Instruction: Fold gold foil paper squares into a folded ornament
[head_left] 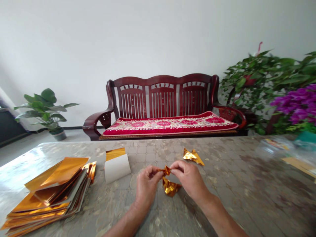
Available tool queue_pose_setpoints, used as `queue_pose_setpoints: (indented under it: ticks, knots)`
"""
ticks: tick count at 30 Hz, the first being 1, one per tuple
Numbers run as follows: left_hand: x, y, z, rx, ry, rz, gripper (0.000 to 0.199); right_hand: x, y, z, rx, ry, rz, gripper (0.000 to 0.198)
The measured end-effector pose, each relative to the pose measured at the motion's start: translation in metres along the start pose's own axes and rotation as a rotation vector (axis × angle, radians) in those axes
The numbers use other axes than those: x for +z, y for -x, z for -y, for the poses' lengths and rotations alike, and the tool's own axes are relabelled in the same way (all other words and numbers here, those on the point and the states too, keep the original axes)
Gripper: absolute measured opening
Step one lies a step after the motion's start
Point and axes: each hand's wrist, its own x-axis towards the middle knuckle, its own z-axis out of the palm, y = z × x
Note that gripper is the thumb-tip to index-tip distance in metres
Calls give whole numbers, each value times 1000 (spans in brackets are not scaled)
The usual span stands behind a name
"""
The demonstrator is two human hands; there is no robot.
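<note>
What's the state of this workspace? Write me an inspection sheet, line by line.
Surface: marbled table, glossy, glare at its left end.
Job's things: crumpled gold foil piece, pinched at its top by both hands; its lower part hangs just above the table or rests on it, cannot tell.
Clutter: stack of gold foil sheets at left; curled sheet, white side out; folded gold piece beyond the hands; blurred clear wrapping at right.
Grippers: left hand and right hand, both pinching the foil.
Cables: nothing seen.
Surroundings: wooden bench with red cushion, potted plants, white wall.
</note>
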Motion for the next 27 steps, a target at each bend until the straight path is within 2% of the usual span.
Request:
queue_pose_setpoints:
  ticks: [3, 10, 18, 27]
  knots:
    - [0, 0, 3, -3, -12, 13, 14, 1, -1, -2, -28, 3, -21, 12]
    - [-1, 1, 6, 34, -78, 20, 12, 2, 0, 1, -19, -68, 37, 16]
    - [0, 4, 4, 63, -67, 19, 15, 3, 2, 5, 28, -100, 21, 19]
    - [-6, 2, 6, 193, -225, 47, 14, 5, 5, 7, 47, -90, 14, 21]
